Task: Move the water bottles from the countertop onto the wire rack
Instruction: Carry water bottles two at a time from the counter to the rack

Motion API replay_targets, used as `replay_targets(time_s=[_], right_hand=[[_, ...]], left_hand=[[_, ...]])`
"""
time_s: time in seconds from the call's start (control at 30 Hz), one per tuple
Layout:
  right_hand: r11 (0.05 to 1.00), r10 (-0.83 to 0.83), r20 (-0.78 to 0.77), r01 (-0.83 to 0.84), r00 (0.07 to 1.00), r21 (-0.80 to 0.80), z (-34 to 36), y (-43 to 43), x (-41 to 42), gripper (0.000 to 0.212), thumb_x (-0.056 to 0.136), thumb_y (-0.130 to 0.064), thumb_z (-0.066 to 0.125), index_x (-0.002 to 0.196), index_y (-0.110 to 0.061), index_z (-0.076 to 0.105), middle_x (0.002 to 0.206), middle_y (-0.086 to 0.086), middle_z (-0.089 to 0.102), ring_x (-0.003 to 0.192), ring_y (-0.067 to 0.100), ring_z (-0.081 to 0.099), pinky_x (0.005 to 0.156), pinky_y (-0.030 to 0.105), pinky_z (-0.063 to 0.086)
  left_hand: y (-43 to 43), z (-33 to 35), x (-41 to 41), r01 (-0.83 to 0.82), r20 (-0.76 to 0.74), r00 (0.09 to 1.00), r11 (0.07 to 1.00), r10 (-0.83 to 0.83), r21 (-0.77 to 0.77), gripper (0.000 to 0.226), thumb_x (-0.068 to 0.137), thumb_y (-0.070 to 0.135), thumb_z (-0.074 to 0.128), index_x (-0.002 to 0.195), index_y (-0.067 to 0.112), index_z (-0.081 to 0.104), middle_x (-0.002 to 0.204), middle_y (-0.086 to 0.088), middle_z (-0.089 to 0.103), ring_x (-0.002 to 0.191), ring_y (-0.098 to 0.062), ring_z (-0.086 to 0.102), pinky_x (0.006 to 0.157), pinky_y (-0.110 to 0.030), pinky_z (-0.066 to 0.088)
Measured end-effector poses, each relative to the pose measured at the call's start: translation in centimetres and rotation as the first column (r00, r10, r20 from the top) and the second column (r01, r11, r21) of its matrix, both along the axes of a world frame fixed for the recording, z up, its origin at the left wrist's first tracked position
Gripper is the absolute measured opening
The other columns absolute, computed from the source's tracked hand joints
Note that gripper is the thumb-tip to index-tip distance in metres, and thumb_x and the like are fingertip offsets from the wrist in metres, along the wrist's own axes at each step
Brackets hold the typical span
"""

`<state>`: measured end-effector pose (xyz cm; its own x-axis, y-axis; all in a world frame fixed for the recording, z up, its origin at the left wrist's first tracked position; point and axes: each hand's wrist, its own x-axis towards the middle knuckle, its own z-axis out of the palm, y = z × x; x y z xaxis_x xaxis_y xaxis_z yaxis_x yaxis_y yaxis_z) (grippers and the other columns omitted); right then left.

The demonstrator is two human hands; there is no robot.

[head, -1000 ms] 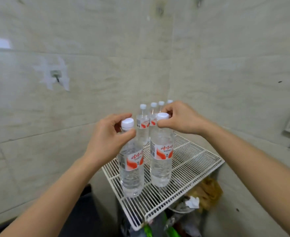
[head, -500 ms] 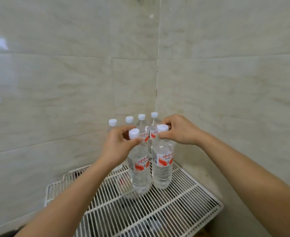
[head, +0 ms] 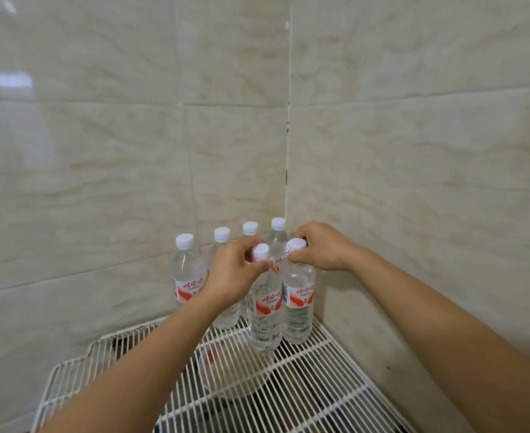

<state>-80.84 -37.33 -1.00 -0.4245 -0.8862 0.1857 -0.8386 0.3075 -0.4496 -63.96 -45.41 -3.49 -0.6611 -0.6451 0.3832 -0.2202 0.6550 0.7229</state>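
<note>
A white wire rack (head: 313,379) fills the tiled corner. My left hand (head: 234,271) grips the neck of a clear water bottle with a red label (head: 265,320), which stands upright on the rack. My right hand (head: 321,246) pinches the white cap of a second water bottle (head: 298,310), upright just right of the first. Behind them, a row of several more water bottles (head: 188,276) stands along the back wall, the rightmost (head: 277,235) in the corner. My left hand hides part of that row.
Tiled walls (head: 413,182) close off the rack at the back and on the right. Under the rack's wires a pale round bowl-like object (head: 235,376) shows through. The front half of the rack holds no bottles.
Both hands have carried their bottles further back and right, into the corner beside the back row. The view has swung so the whole back row shows.
</note>
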Motion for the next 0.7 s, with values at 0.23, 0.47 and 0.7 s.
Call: replay_targets(time_s=[0.23, 0.47, 0.7], right_hand=[[1.000, -0.015, 0.046, 0.016, 0.999, -0.009, -0.3, -1.4, -1.3, 0.024, 0.072, -0.023, 0.069, 0.060, -0.013, 0.051, 0.063, 0.004, 0.052, 0.058, 0.018, 0.046, 0.056, 0.034, 0.035], [0.999, -0.020, 0.037, 0.021, 0.999, -0.026, -0.5, -2.0, -1.8, 0.023, 0.072, -0.024, 0.069, 0.064, -0.010, 0.053, 0.065, 0.006, 0.053, 0.058, 0.019, 0.046, 0.056, 0.034, 0.034], [1.000, 0.000, 0.078, 0.002, 0.997, -0.015, -0.8, -1.7, -1.9, 0.020, 0.069, -0.025, 0.069, 0.068, -0.011, 0.055, 0.066, 0.005, 0.051, 0.060, 0.018, 0.045, 0.057, 0.034, 0.034]], left_hand=[[-1.0, -0.2, -1.5, 0.003, -0.013, 1.000, 1.000, -0.002, 0.017, 0.027, 0.083, 0.016, 0.067, 0.110, 0.018, 0.064, 0.089, -0.006, 0.069, 0.087, -0.020, 0.062, 0.071, -0.018, 0.045], [-1.5, -0.5, -2.4, -0.025, -0.020, 0.999, 1.000, 0.025, 0.001, 0.039, 0.085, 0.017, 0.066, 0.123, 0.013, 0.059, 0.096, -0.004, 0.067, 0.093, -0.018, 0.060, 0.074, -0.025, 0.042], [-1.2, -0.9, -2.2, -0.020, -0.065, 0.998, 1.000, 0.019, -0.022, 0.025, 0.079, 0.017, 0.071, 0.103, 0.012, 0.066, 0.088, -0.008, 0.070, 0.092, -0.025, 0.063, 0.073, -0.033, 0.050]])
